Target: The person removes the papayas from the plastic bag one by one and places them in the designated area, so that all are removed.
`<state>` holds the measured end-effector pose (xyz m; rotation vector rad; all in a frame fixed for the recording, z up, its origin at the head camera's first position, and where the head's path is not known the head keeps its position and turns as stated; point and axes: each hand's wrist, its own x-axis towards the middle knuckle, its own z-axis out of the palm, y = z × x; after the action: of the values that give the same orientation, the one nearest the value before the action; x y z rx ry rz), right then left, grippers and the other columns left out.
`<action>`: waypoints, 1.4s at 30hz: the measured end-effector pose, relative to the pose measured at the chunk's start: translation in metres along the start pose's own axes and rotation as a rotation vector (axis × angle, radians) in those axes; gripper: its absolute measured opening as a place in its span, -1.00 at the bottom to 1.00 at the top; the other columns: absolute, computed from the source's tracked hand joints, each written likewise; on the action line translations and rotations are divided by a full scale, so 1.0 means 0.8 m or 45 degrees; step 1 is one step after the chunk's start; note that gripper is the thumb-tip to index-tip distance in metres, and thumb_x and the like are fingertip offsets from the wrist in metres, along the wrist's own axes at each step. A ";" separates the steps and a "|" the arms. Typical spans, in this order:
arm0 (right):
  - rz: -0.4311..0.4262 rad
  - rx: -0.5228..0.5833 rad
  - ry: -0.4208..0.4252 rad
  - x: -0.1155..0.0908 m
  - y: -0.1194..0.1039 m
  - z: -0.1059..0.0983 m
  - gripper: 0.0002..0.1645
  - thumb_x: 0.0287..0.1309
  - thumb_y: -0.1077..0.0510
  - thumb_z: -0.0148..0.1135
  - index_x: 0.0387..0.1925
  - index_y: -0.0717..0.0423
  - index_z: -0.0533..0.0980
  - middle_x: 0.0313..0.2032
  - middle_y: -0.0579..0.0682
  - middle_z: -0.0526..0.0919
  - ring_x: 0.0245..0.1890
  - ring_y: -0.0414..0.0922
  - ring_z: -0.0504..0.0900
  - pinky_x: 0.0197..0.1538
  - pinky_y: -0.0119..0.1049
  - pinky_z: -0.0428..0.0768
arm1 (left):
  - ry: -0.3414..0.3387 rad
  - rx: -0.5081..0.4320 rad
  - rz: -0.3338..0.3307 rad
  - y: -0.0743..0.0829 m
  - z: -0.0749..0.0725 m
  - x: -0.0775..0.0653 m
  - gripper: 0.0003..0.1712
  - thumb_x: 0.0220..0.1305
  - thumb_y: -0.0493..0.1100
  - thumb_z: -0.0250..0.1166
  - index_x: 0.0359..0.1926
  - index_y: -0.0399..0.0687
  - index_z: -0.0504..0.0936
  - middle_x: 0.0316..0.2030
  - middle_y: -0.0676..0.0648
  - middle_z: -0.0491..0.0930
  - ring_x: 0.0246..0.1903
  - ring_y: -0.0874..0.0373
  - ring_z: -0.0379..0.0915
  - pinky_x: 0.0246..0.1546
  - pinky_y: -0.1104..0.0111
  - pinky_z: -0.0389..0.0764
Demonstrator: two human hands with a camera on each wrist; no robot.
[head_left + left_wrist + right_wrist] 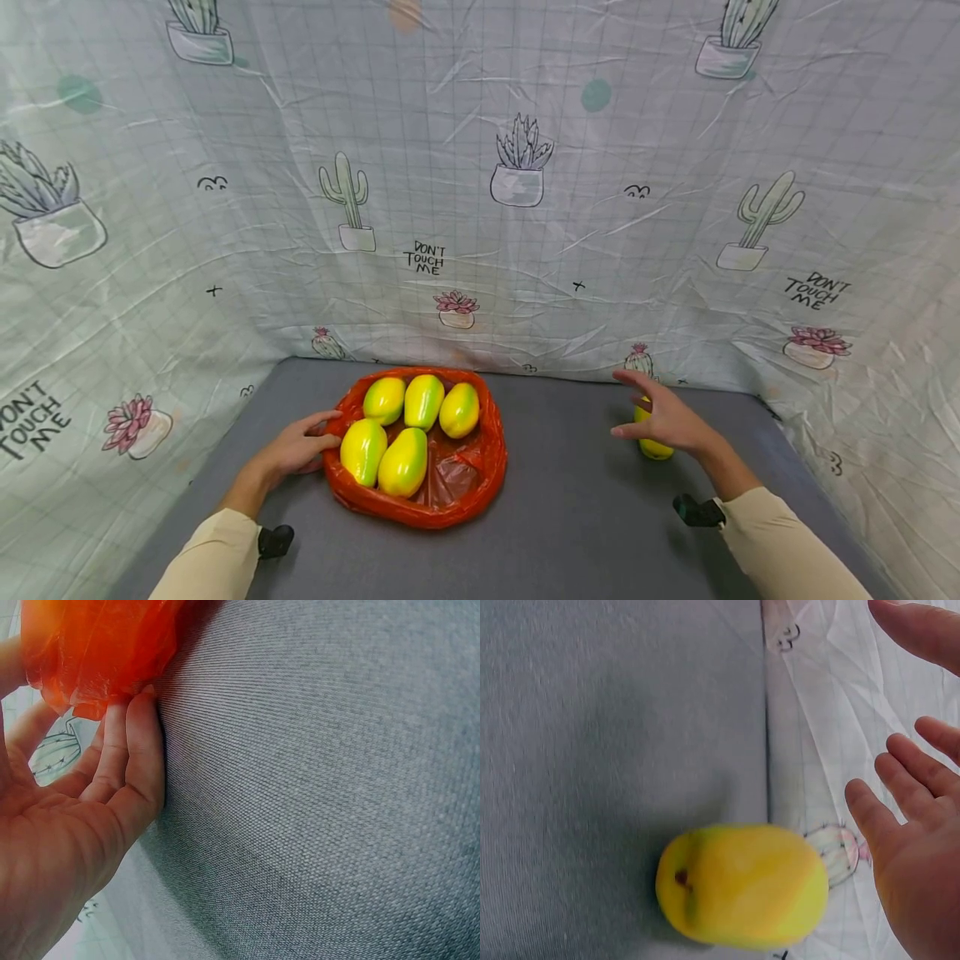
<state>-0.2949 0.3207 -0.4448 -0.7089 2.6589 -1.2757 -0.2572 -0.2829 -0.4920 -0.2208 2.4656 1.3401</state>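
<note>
My left hand (294, 447) holds the left rim of a red plastic bag (491, 467), whose edge is rolled down into a round, open shape. In the left wrist view, the fingers (116, 750) meet the crumpled plastic (105, 652) low down near the cloth. Several shiny yellow-green mangoes (403, 463) lie in the bag, with bare red plastic at its near right. Over on the right, my right hand (667, 419) hovers around a single mango (657, 451), fingers and thumb spread wide and partly covering it. The right wrist view shows that mango (742, 885) lying apart from the fingers.
A grey cloth-covered table (555, 500) carries everything. Behind it and along both sides hangs a pale curtain (465, 183) printed with cacti, its lower edge meeting the table's back edge. Black wrist straps (276, 542) sit at both sleeves.
</note>
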 end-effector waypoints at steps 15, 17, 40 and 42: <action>-0.085 0.091 -0.081 0.016 -0.021 0.025 0.05 0.17 0.20 0.50 0.55 0.32 0.12 0.53 0.40 0.18 0.54 0.44 0.13 0.46 0.39 0.24 | 0.008 0.020 -0.018 0.000 -0.001 0.003 -0.19 0.45 0.07 0.27 0.58 -0.07 0.22 0.48 -0.51 0.14 0.27 -0.28 0.41 0.13 0.06 0.69; -0.088 0.093 -0.091 0.017 -0.022 0.028 0.05 0.18 0.20 0.50 0.55 0.32 0.11 0.54 0.39 0.18 0.54 0.43 0.13 0.46 0.38 0.25 | 0.008 0.020 -0.018 0.000 -0.001 0.003 -0.19 0.45 0.06 0.27 0.58 -0.07 0.22 0.48 -0.51 0.14 0.27 -0.27 0.41 0.11 0.08 0.70; -0.092 0.118 -0.155 0.033 -0.042 0.076 0.08 0.08 0.06 0.59 0.52 0.20 0.21 0.52 0.24 0.31 0.53 0.31 0.28 0.47 0.30 0.31 | -0.003 0.010 -0.005 0.000 -0.002 0.001 -0.20 0.47 0.04 0.25 0.58 -0.08 0.21 0.49 -0.53 0.11 0.32 -0.32 0.37 0.18 0.01 0.67; -0.100 0.135 -0.171 0.034 -0.044 0.079 0.08 0.09 0.06 0.58 0.52 0.22 0.21 0.52 0.24 0.31 0.53 0.31 0.27 0.47 0.30 0.30 | 0.000 0.004 -0.004 0.000 -0.002 0.000 -0.21 0.47 0.03 0.25 0.58 -0.08 0.22 0.49 -0.52 0.11 0.31 -0.31 0.39 0.16 0.03 0.68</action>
<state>-0.2878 0.2445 -0.4560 -0.8589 2.4604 -1.3267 -0.2576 -0.2841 -0.4915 -0.2238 2.4660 1.3352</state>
